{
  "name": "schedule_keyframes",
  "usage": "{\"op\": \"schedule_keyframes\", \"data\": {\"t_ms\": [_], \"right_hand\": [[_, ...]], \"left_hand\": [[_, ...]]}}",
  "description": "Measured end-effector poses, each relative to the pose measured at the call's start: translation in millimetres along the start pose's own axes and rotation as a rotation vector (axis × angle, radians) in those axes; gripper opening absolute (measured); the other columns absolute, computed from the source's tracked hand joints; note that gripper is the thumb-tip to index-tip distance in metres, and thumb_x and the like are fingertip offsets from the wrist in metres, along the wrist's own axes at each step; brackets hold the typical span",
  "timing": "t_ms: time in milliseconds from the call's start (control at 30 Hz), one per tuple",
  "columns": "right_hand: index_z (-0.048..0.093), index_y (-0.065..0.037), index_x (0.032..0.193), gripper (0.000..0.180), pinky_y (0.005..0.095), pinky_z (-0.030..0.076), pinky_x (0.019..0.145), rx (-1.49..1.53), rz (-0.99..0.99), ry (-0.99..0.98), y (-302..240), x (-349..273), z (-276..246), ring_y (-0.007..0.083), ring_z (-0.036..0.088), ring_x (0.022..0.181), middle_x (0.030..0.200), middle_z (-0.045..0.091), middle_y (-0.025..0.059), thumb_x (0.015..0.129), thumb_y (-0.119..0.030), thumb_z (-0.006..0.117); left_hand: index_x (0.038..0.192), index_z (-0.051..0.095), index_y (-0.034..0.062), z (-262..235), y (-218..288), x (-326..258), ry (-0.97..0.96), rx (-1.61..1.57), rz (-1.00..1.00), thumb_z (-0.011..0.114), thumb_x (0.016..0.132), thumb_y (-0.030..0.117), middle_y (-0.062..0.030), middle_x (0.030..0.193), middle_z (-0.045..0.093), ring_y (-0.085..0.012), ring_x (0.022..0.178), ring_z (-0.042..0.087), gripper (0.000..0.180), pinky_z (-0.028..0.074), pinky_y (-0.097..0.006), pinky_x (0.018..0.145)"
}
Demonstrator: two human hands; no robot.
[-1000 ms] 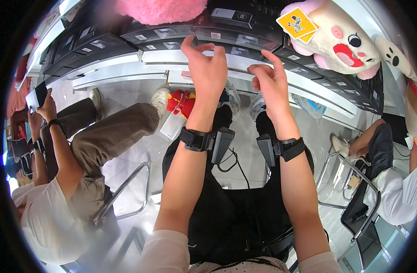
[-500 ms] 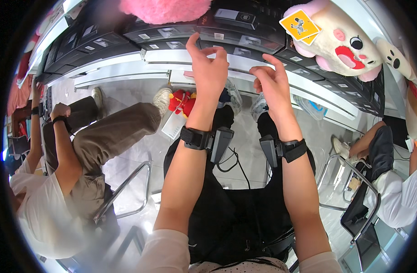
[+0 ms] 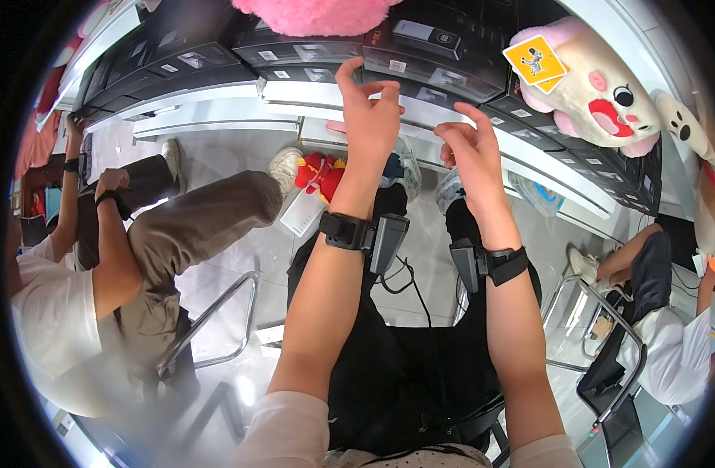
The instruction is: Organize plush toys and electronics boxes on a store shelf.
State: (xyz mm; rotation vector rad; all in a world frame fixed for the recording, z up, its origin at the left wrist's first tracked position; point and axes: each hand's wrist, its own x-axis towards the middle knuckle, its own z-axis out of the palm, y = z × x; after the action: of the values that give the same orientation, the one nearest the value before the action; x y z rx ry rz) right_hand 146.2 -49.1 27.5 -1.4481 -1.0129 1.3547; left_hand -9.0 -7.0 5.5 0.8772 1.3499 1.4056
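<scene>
My left hand (image 3: 371, 121) is raised in front of the stacked black boxes (image 3: 431, 69), empty, its index finger stretched up and the others loosely bent. To its right my right hand (image 3: 476, 148) hovers over the white table edge, also with nothing in it and the fingers apart. Neither hand clearly touches anything. Each wrist wears a black strap with a dark block, the left device (image 3: 389, 244) and the right device (image 3: 467, 261). Two orange-yellow cards (image 3: 537, 62) lean on a cream plush toy (image 3: 599, 86) at the upper right.
A fluffy pink thing (image 3: 315, 14) rests on the boxes. Below the table are a red plush toy (image 3: 318, 175) and a clear container with blue (image 3: 535, 193). One person (image 3: 69, 300) sits at my left, another (image 3: 669, 339) at my right, near metal-framed chairs (image 3: 630, 374).
The view has shifted a little, so the boxes and plush toys sit slightly further right and lower. My hands keep nearly the same pose, still empty.
</scene>
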Motion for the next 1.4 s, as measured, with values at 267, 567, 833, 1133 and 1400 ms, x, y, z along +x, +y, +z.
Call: {"op": "schedule_keyframes", "data": {"t_ms": [267, 567, 833, 1133, 1400], "right_hand": [[0.044, -0.002, 0.141, 0.056, 0.0239, 0.048, 0.061, 0.008, -0.032, 0.039, 1, 1, -4, 0.0104, 0.059, 0.071, 0.1, 0.067, 0.0062, 0.091, -0.009, 0.069], [0.043, -0.003, 0.141, 0.056, 0.0245, 0.049, 0.06, 0.023, -0.071, 0.104, -1, 1, -7, 0.0095, 0.059, 0.07, 0.1, 0.066, 0.005, 0.091, -0.01, 0.068], [0.044, -0.003, 0.14, 0.055, 0.0245, 0.048, 0.06, 0.002, -0.07, 0.085, -4, 0, -9, 0.0091, 0.059, 0.07, 0.1, 0.066, 0.0051, 0.091, -0.009, 0.069], [0.044, -0.002, 0.14, 0.054, 0.0246, 0.046, 0.059, 0.025, -0.097, 0.091, -12, -2, -10, 0.0088, 0.056, 0.067, 0.1, 0.067, 0.0057, 0.092, -0.006, 0.068], [0.046, -0.001, 0.139, 0.051, 0.0246, 0.045, 0.059, 0.046, -0.099, 0.104, -13, -4, -9, 0.0081, 0.055, 0.067, 0.097, 0.067, 0.005, 0.092, -0.005, 0.067]], "left_hand": [[0.143, 0.032, 0.0099, 3, -2, 2, 0.023, -0.072, -0.036, 0.059, 0.094, 0.004, -0.0123, 0.104, 0.069, -0.0152, 0.071, 0.066, 0.056, 0.049, -0.027, 0.061], [0.145, 0.032, 0.0101, 15, -7, -2, 0.122, -0.149, 0.024, 0.061, 0.094, 0.008, -0.0117, 0.106, 0.069, -0.0143, 0.071, 0.064, 0.058, 0.048, -0.026, 0.06], [0.141, 0.035, 0.01, 4, -7, 5, 0.085, -0.033, 0.028, 0.061, 0.093, 0.007, -0.0109, 0.106, 0.069, -0.0135, 0.071, 0.063, 0.055, 0.048, -0.026, 0.059], [0.126, 0.055, 0.0059, -19, -1, 14, 0.112, -0.015, 0.057, 0.066, 0.094, 0.009, -0.0071, 0.102, 0.069, -0.0111, 0.071, 0.062, 0.034, 0.047, -0.025, 0.056], [0.103, 0.072, -0.0047, -15, -10, 34, 0.222, -0.473, -0.117, 0.077, 0.091, 0.013, -0.0023, 0.078, 0.065, -0.0088, 0.062, 0.055, 0.022, 0.045, -0.023, 0.056]]}}
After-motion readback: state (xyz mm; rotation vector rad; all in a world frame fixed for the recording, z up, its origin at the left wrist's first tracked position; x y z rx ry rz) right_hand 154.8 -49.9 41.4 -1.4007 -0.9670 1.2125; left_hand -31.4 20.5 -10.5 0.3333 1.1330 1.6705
